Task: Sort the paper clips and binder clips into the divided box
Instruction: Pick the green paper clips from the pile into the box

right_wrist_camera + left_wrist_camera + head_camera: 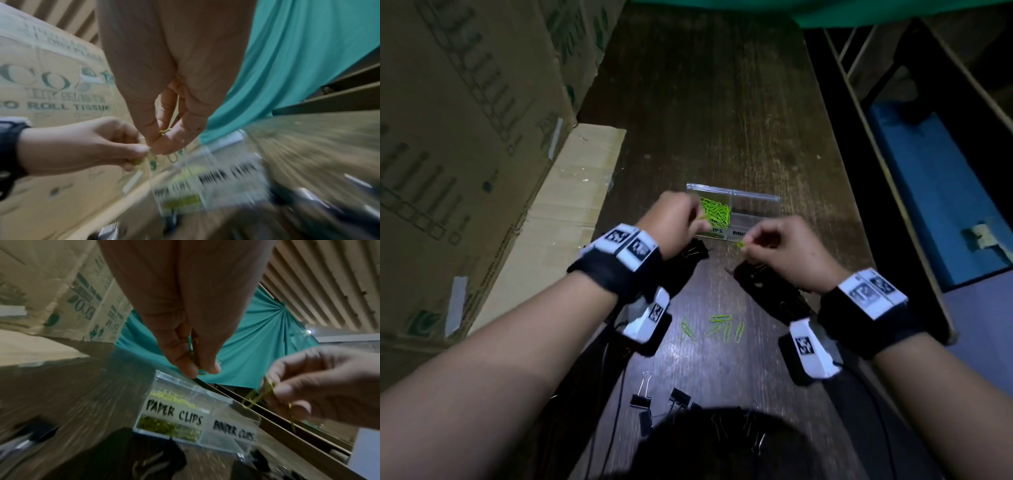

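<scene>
Green paper clips [717,212] fill the divided box's [756,198] left compartment. Left hand [674,219] and right hand [787,246] each pinch clips between closed fingers [207,365].

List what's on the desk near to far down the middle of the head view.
Black binder clips → loose green paper clips → divided box with green clips in its left compartment → bare wooden desk.

Bare forearms, black wrist straps [616,274] — white marker-printed blocks [871,291], trailing cables
</scene>
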Tool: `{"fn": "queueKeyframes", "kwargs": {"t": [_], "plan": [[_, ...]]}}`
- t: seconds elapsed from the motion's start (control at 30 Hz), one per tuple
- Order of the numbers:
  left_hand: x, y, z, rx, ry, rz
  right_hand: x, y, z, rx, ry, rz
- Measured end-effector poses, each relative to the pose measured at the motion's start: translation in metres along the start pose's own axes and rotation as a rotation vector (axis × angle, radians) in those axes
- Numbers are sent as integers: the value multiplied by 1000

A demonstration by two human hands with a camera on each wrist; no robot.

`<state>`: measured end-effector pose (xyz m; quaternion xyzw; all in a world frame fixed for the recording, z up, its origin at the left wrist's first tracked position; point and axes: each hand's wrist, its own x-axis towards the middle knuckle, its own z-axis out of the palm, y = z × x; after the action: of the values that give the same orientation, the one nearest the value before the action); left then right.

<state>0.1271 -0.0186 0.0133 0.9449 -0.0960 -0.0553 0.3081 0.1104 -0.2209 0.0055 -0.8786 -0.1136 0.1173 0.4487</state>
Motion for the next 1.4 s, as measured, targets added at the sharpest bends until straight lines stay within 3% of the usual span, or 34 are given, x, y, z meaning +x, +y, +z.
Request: {"fn": "queueKeyframes", "kwargs": {"t": [0.07, 0.2, 0.33, 0.43, 0.47, 0.53, 0.63, 0.7, 0.8, 1.07, 1.2, 1.4], "plan": [[24, 6, -1, 38, 45, -20, 26, -12, -2, -67, 47, -48], [52, 0, 10, 130, 2, -55, 75, -27, 8, -242, 151, -36], [47, -19, 12, 105, 44, -73, 97, -28, 23, -369, 82, 7], [18, -27, 8, 90, 128, 35, 85, -24, 23, -346, 40, -22], [5, -29, 9, 82, 87, 79, 75, -22, 22, -323, 38, -61], [-23, -29, 13, 62, -142, 113, 47, -12, 22, -302, -50, -153], [-56, -34, 27, 127, -522, 155, 0, 14, 27, -372, -458, -139], [-68, -38, 36, 176, -605, 199, -23, 30, 29, -489, -626, -176], [-74, -38, 44, 158, -575, 247, -36, 40, 31, -546, -617, -230], [-83, -34, 51, 165, -521, 258, -38, 40, 56, -416, -535, -324], [-89, -35, 58, 202, -519, 193, -45, 38, 60, -482, -507, -315], [-104, -30, 62, 338, -450, 258, -60, 39, 66, -692, -463, -401]]}}
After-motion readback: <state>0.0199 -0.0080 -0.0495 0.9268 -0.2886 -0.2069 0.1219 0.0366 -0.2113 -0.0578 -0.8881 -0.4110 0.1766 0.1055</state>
